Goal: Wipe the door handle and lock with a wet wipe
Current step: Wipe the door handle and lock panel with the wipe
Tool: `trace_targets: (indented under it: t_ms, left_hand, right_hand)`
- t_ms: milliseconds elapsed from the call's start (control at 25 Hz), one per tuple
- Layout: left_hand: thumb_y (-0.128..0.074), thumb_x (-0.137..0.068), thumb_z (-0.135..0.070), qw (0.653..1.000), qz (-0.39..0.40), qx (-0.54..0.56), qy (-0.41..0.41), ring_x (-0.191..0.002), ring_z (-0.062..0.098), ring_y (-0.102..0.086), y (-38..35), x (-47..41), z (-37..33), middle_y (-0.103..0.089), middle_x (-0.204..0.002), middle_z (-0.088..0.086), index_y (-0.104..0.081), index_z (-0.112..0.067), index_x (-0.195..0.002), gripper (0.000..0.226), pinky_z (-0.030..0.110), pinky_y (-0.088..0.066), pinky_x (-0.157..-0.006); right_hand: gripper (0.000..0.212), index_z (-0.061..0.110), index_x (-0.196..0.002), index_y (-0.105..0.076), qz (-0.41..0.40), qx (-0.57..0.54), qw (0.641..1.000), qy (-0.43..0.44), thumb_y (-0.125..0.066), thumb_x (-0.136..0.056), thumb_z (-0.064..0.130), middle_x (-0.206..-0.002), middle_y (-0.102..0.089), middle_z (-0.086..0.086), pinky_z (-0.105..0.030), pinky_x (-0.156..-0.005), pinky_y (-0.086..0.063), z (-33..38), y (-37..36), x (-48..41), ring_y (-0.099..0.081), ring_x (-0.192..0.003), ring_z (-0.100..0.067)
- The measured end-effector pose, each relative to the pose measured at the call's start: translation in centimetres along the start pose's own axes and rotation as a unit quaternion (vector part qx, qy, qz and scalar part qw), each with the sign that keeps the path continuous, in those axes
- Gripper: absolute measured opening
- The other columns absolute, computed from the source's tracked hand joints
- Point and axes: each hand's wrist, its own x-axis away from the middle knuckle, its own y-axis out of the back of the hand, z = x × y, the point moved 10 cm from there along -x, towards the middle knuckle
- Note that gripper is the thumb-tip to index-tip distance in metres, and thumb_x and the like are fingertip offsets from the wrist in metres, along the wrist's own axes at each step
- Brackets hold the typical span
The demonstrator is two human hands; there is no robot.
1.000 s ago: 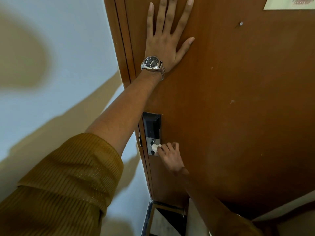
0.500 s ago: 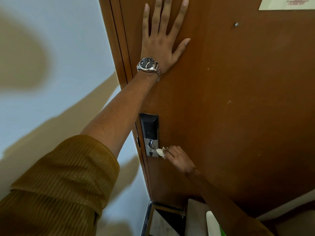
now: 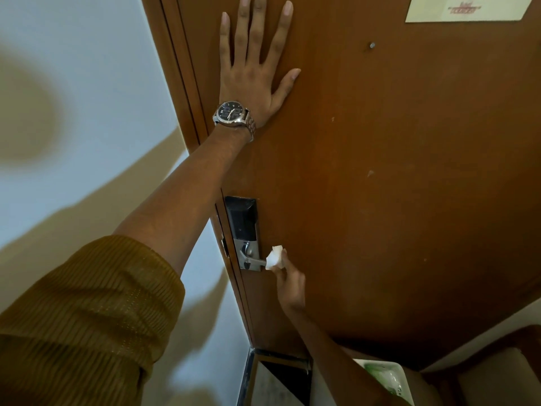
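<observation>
A black and silver electronic lock (image 3: 242, 221) is set into the left edge of a brown wooden door (image 3: 395, 186). Its silver lever handle (image 3: 254, 261) sticks out to the right at the plate's bottom. My right hand (image 3: 288, 284) reaches up from below and pinches a folded white wet wipe (image 3: 274, 257) against the outer end of the lever. My left hand (image 3: 254, 71), with a wristwatch, lies flat on the door high above the lock, fingers spread and holding nothing.
A white wall (image 3: 87, 127) runs along the left of the door frame. A paper notice (image 3: 468, 7) is stuck to the door's top right. A white and green wipe packet (image 3: 386, 376) lies low at the right, beside my right forearm.
My right hand has slid the wipe rightwards from the lock plate to the lever's outer end. The left hand stays pressed flat on the door.
</observation>
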Motion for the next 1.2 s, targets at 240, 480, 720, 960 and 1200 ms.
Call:
trace_targets:
  t_ms: [240, 480, 720, 960, 1200]
  left_hand:
    - [-0.030, -0.108, -0.068, 1.000, 0.016, -0.001, 0.000, -0.149, 0.042, -0.033, -0.3, 0.1, -0.1, -0.036, -0.160, 0.022, -0.034, -0.022, -0.158, 0.068, 0.065, -0.029, -0.121]
    - [-0.030, -0.108, -0.067, 1.000, 0.016, -0.002, 0.003, -0.148, 0.042, -0.034, -0.4, 0.0, 0.0, -0.037, -0.159, 0.022, -0.035, -0.022, -0.157, 0.067, 0.064, -0.029, -0.122]
    - [-0.032, -0.107, -0.068, 1.000, 0.012, 0.000, -0.016, -0.148, 0.041, -0.035, -1.0, 0.0, 0.0, -0.038, -0.159, 0.021, -0.035, -0.022, -0.157, 0.068, 0.064, -0.029, -0.121]
    - [-0.030, -0.110, -0.063, 0.997, 0.071, 0.030, 0.002, -0.152, 0.040, -0.026, -0.6, 0.2, -0.6, -0.029, -0.164, 0.021, -0.022, -0.022, -0.161, 0.066, 0.065, -0.023, -0.123]
    - [-0.035, -0.108, -0.047, 0.948, 0.292, 0.126, -0.008, -0.146, 0.035, -0.037, 1.7, 13.0, -10.6, -0.030, -0.163, 0.014, -0.033, -0.020, -0.155, 0.054, 0.068, -0.008, -0.125]
  right_hand:
    - [0.038, 0.006, -0.136, -0.051, -0.028, -0.255, 0.928, -0.272, -0.056, -0.101, 0.019, -0.132, -0.062, -0.015, -0.042, -0.100, -0.054, -2.2, -3.8, 2.0, -0.059, -0.124, -0.030]
    - [0.035, 0.002, -0.135, -0.046, -0.007, -0.567, 0.700, -0.434, -0.053, -0.102, 0.007, -0.121, -0.059, -0.015, -0.048, -0.107, -0.047, -0.1, -8.8, 3.9, -0.060, -0.120, -0.036]
    - [0.007, 0.012, -0.103, -0.060, 0.043, -0.521, 0.730, -0.439, -0.054, -0.102, 0.013, -0.093, -0.069, -0.006, -0.036, -0.079, -0.060, 0.2, -9.3, 4.0, -0.070, -0.079, -0.015]
    - [0.034, 0.007, -0.134, -0.055, -0.016, -0.431, 0.820, -0.377, -0.056, -0.100, 0.011, -0.131, -0.058, -0.011, -0.042, -0.104, -0.050, -4.2, -0.1, 2.9, -0.055, -0.125, -0.028]
    - [0.033, -0.002, -0.127, -0.057, -0.012, -0.263, 0.924, -0.279, -0.063, -0.095, 0.002, -0.126, -0.064, -0.021, -0.040, -0.096, -0.054, -6.9, 9.7, 2.2, -0.063, -0.114, -0.033]
